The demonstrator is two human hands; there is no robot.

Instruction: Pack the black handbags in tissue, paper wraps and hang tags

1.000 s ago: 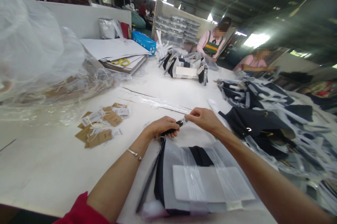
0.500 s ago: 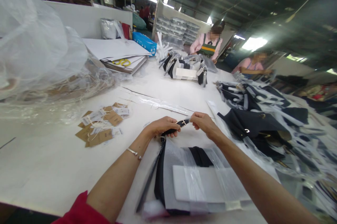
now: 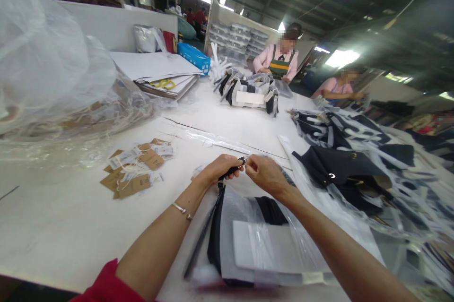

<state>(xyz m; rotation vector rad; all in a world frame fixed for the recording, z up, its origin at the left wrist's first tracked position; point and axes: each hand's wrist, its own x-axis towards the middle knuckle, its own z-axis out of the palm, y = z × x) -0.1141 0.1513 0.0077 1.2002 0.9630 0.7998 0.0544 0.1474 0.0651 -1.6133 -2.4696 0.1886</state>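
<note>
Both forearms come from the lower edge and meet in the middle of the table (image 3: 64,226), the left one with a red sleeve (image 3: 106,288) and a thin bracelet (image 3: 181,209) at the wrist. The left hand (image 3: 220,169) lies palm down, its fingers curled closed around a black strap (image 3: 232,168). The right hand (image 3: 265,175) is just beside it, almost touching, with wrist bent inward; its thumb and fingertips pinch the end of the same strap, where a small metal part shows. From the left hand the strap goes down along the left side of a black bag (image 3: 271,210). This bag lies flat on the table directly under the forearms, near the person, and is mostly covered with white paper and clear plastic (image 3: 283,245). Brown tags (image 3: 135,169) lie to the left, well apart from the hands, and a pile (image 3: 340,165) of dark bags is on the right.
</note>
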